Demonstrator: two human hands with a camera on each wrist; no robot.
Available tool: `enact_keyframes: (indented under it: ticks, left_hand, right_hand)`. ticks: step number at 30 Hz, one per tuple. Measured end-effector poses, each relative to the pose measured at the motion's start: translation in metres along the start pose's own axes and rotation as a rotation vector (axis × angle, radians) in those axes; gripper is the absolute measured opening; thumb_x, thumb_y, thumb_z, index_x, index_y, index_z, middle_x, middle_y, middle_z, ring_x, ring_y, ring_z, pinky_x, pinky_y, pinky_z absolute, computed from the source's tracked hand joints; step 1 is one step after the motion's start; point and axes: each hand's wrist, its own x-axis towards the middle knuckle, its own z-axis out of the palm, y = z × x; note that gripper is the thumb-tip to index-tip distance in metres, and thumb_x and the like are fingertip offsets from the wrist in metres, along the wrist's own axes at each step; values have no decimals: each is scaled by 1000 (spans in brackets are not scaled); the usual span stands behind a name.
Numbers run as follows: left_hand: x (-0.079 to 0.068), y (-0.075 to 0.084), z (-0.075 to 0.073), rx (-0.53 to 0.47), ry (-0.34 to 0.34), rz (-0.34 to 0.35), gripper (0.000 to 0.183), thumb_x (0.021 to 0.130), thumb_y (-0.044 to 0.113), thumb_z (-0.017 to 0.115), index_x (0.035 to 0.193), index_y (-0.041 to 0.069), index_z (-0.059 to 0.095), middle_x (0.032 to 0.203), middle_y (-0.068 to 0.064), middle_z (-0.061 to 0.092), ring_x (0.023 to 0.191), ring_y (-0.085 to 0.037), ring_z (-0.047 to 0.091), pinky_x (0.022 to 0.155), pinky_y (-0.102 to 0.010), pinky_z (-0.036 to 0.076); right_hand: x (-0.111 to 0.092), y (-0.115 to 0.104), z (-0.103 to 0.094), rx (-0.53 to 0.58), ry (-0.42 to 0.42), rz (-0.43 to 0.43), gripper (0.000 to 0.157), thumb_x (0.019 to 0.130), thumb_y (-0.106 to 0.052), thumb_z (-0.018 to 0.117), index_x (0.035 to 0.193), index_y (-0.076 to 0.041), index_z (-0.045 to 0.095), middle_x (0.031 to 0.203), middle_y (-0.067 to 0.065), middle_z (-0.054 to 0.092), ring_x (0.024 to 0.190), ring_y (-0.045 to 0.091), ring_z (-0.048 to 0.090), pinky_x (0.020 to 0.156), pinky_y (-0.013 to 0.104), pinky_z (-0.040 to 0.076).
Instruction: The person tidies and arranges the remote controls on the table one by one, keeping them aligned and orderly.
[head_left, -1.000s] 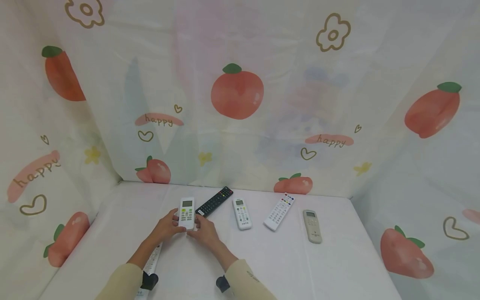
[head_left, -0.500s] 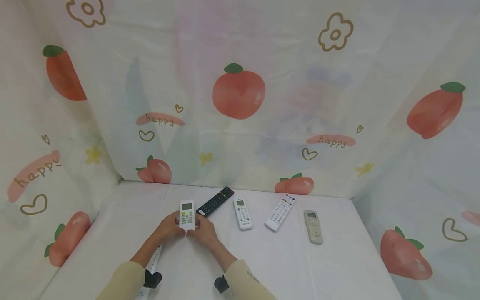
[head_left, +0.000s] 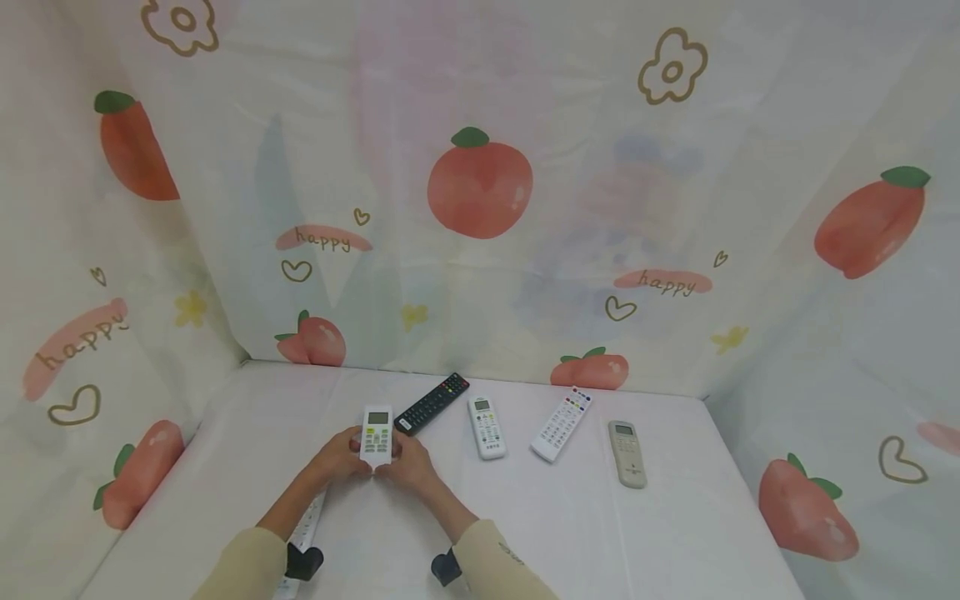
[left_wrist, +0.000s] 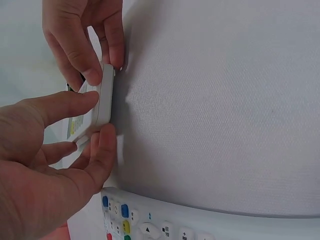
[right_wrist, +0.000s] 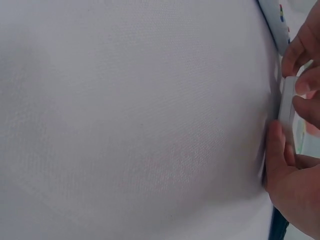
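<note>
A white remote control (head_left: 377, 437) with a small grey screen and green and yellow buttons is held between both hands in the head view. My left hand (head_left: 341, 457) grips its left edge, thumb at the near end. On the right edge, my right hand (head_left: 409, 461) grips it the same way. The left wrist view shows both thumbs on the near end of the white remote (left_wrist: 104, 95), with fingers curled under its sides close to the cloth. Just beyond the right hand lies a black remote (head_left: 431, 404), set diagonally.
To the right lie a white remote with a screen (head_left: 486, 427), a long white remote (head_left: 561, 425) and a beige remote (head_left: 627, 454). Another long white remote (head_left: 307, 523) lies partly under the left forearm. A white cloth covers the table (head_left: 570, 533); patterned curtains enclose it.
The held white remote has come slightly nearer to me, both hands moving with it. The fingers have closed in along its sides. The other remotes stay put.
</note>
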Motion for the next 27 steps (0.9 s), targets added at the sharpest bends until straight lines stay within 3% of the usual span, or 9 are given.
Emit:
enact_keyframes:
  ticks: [6,15,27]
  left_hand:
    - [-3,-1,-1,-4,-7,6,84,66,-3,75,139,-1,33,101,-13,53,84,-23,53,73,-36,46]
    - [-11,-3,0,-7,7,22,85,68,-1,76,140,1,31,106,-14,51,85,-24,52,71,-34,48]
    - [-28,3,-3,-51,18,74,86,68,1,77,141,4,31,109,-15,50,86,-24,53,70,-35,48]
  right_hand:
    - [-2,1,0,35,-8,24,75,71,-16,78,136,-5,42,91,2,55,79,15,49,70,31,45]
    - [-9,-1,-2,104,-4,55,76,71,-17,78,136,-8,41,105,4,54,90,16,52,77,33,46]
    - [-18,-5,-6,118,-2,17,81,69,-16,80,139,-13,39,104,4,52,85,14,49,68,29,45]
